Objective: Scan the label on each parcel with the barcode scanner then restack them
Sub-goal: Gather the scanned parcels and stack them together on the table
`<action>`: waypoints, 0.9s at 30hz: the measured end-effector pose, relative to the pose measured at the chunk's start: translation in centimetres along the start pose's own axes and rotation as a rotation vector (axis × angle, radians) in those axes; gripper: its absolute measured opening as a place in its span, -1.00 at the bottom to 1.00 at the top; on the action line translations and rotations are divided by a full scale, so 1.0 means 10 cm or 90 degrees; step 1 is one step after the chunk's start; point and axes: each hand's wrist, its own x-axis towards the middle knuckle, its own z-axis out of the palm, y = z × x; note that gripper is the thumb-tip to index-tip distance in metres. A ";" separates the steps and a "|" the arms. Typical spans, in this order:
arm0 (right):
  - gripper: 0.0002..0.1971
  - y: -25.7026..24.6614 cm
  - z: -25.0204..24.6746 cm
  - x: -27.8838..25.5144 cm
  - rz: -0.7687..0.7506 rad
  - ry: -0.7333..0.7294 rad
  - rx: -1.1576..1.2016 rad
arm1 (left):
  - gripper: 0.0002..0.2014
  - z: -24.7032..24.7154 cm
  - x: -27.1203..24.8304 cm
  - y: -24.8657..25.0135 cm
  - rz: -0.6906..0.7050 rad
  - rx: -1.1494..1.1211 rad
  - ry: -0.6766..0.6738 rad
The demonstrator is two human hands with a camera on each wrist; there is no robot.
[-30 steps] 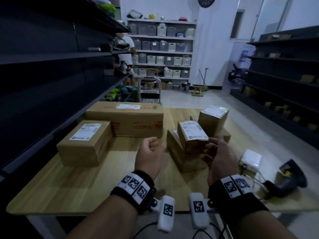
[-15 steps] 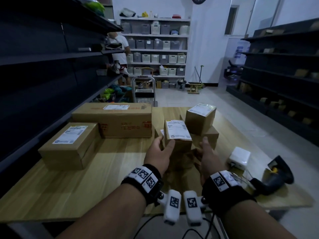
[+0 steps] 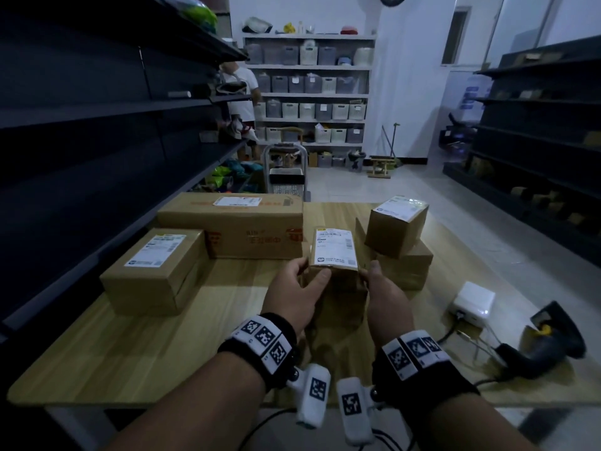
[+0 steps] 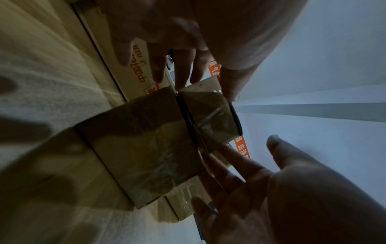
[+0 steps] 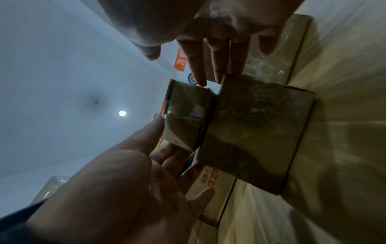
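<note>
The wooden table (image 3: 97, 346) carries all parcels. The long carton (image 3: 234, 229), labelled on top, lies at the far left; just in front of it to the left sits a medium labelled box (image 3: 156, 271). Right of centre, a cube-shaped parcel (image 3: 395, 229) rests on a flatter box (image 3: 406, 268). At centre, a small labelled parcel (image 3: 333, 252) sits on top of a lower box (image 3: 341, 304), label upward. The left hand (image 3: 292, 294) grips the small parcel's near left corner, thumb on its front face and fingers curled round its side. The right hand (image 3: 387, 294) holds its right side, fingers reaching along the far side and thumb near the front edge. The barcode scanner (image 3: 549, 346) lies untouched at the table's right edge, beside a white adapter (image 3: 471, 302).
</note>
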 end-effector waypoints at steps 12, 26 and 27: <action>-0.43 -0.53 0.78 -0.27 -0.112 -0.011 -0.051 | -0.79 -0.84 0.07 0.06 0.045 -0.091 0.124; -0.32 -0.82 2.65 -0.38 -0.057 -0.336 -0.089 | -0.90 -2.88 0.47 -0.32 -0.073 -0.061 0.282; -0.24 -0.85 2.76 -0.37 -0.055 -0.348 -0.103 | -0.88 -2.97 0.50 -0.35 -0.078 -0.047 0.286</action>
